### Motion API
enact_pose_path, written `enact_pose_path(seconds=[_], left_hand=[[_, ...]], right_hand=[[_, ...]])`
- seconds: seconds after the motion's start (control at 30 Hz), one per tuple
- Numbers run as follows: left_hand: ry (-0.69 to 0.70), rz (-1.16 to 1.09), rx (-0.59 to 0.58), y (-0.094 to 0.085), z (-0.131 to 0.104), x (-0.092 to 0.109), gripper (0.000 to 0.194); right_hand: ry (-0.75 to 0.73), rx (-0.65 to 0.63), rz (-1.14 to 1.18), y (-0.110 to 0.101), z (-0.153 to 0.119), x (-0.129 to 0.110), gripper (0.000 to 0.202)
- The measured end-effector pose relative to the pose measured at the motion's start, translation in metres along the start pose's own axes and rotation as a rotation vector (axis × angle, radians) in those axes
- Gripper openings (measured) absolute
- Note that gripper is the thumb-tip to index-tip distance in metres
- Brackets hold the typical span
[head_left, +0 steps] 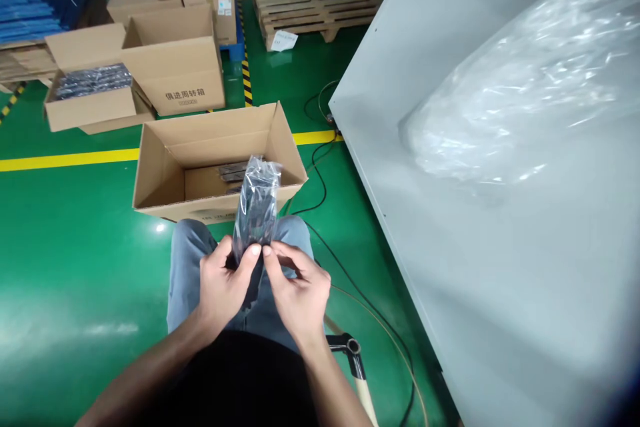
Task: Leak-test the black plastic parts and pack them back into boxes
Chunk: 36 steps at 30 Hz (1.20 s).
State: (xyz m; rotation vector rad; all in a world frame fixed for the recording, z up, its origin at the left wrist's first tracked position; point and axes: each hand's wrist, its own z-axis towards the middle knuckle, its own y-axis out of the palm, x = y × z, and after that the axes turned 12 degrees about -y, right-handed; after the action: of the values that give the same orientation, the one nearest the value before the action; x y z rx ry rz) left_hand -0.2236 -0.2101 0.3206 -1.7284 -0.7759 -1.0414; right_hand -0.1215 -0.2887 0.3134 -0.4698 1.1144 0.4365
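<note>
Above my lap I hold a clear plastic bag with something long and dark inside; what exactly it is I cannot make out. My left hand grips its lower left side, thumb on top. From the right, my right hand pinches the same bag, its thumb and fingertips meeting close to my left thumb. The bag's far end sticks up in front of an open cardboard box on the floor. Inside that box lie a few dark bagged pieces, partly hidden by the bag.
A grey-white table fills the right side, bearing a pile of clear plastic bags. Cables trail on the green floor beside it. Farther back are a box of bagged items, another open box and a wooden pallet.
</note>
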Motion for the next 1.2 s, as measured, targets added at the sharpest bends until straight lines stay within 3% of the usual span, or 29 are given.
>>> enact_pose_path(seconds=[0.2,0.3,0.43,0.6,0.73,0.93,1.07,1.2], left_hand=[[0.009,0.032,0.021,0.002,-0.002,-0.002,0.039],[0.043,0.067,0.074,0.001,-0.003,-0.005,0.042],[0.055,0.096,0.141,-0.002,-0.003,-0.009,0.041],[0.063,0.090,0.089,-0.001,-0.003,-0.011,0.042],[0.043,0.071,0.076,0.003,-0.005,-0.012,0.041],[0.075,0.088,0.086,0.004,-0.004,-0.012,0.042],[0.109,0.128,0.128,0.002,-0.004,-0.009,0.045],[-0.002,0.033,-0.005,-0.002,0.001,0.001,0.041]], right_hand=[[0.002,-0.037,-0.080,0.001,-0.001,0.002,0.018],[-0.005,0.012,-0.159,0.001,-0.003,0.008,0.020],[0.102,0.130,-0.104,-0.005,0.005,0.012,0.020],[0.165,0.007,0.114,-0.001,0.021,-0.004,0.023],[0.212,0.009,0.163,0.004,0.025,-0.011,0.023],[0.236,-0.024,0.128,0.003,0.019,-0.003,0.025],[0.175,-0.012,0.002,0.001,0.020,0.008,0.022],[0.152,-0.002,0.066,-0.002,0.027,0.013,0.021]])
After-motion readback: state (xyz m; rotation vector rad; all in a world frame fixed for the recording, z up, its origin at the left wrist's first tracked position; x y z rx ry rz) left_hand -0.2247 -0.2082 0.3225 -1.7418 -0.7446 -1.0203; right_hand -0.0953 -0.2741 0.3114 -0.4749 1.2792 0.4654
